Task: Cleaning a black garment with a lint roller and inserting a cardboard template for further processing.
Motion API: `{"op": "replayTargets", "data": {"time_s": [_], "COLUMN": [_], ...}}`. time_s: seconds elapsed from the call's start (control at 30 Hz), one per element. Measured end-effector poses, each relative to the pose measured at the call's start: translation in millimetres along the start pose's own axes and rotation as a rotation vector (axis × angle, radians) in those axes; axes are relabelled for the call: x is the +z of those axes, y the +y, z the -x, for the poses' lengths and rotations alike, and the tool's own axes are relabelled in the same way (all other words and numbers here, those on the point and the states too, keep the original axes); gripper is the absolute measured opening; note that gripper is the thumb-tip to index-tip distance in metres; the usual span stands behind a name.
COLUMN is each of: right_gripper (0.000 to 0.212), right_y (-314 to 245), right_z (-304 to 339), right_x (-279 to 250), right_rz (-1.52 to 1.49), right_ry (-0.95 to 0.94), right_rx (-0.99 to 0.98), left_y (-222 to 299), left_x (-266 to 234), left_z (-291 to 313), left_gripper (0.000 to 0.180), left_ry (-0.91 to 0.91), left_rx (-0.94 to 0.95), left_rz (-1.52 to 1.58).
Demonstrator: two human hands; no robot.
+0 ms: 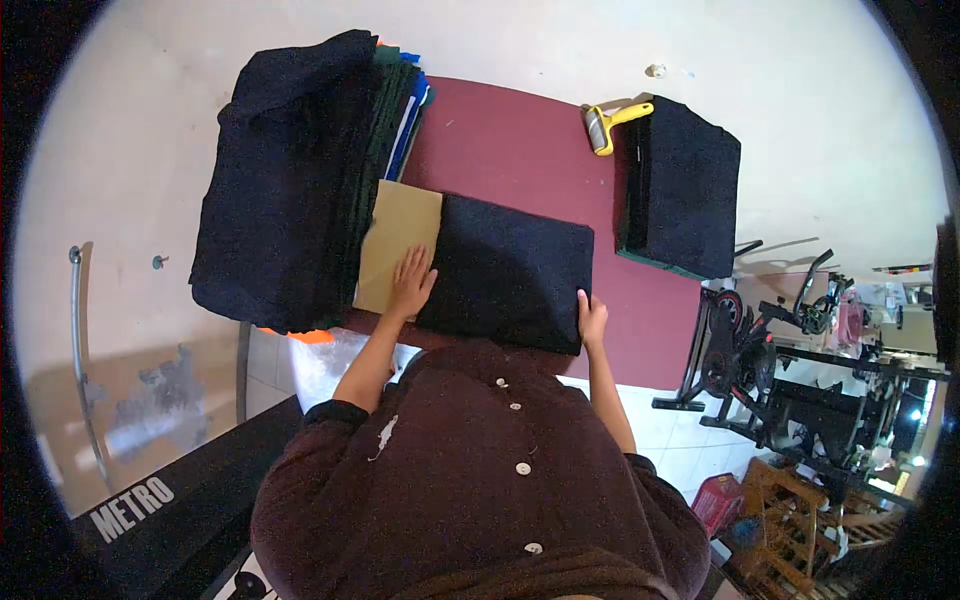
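Note:
A black folded cloth (510, 265) lies in front of me on the table, with a tan cardboard sheet (395, 230) showing at its left side. My left hand (411, 285) rests flat on the cardboard near the cloth's left edge, fingers stretched out. At the cloth's lower right edge, my right hand (592, 318) grips it with the thumb on top; the other fingers are partly hidden. A tall stack of dark folded cloths (285, 190) stands just left of the cardboard, with green, blue and white layers along its side.
The maroon table (510, 130) meets a pale wall (520, 40) at the back. A yellow-handled lint roller (605, 128) lies beside a smaller black cloth stack (690, 190) at the right. Beyond the table's right edge stand an exercise bike (740, 340) and wooden furniture (790, 510).

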State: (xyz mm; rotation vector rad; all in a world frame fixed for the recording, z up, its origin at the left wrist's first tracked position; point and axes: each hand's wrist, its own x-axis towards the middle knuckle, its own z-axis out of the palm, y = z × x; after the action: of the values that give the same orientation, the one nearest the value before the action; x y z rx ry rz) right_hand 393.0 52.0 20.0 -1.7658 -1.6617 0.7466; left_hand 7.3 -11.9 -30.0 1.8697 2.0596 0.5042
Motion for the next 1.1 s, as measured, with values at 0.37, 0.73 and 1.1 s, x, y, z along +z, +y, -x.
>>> {"op": "replayTargets", "data": {"time_s": [0.37,0.73,1.1], "right_gripper": [0.035,0.052,0.05], "right_y": [25,-9,-12], "right_z": [23,37,11], "right_x": [-44,-109,-210], "right_rz": [-0.304,-0.891,-0.891], "right_ry": [0.027,-0.01,-0.146], "right_rx": [0.16,0.705,0.43], "left_y": [2,6,15], "left_x": [-4,0,-5], "left_z": [-3,3,2], "left_gripper": [0.056,0.063,0.063], "left_ry": [-0.076,0.02,0.037], "left_rx": [0.037,0.084,0.087], "left_rz": [-0.043,-0.081,-0.047]}}
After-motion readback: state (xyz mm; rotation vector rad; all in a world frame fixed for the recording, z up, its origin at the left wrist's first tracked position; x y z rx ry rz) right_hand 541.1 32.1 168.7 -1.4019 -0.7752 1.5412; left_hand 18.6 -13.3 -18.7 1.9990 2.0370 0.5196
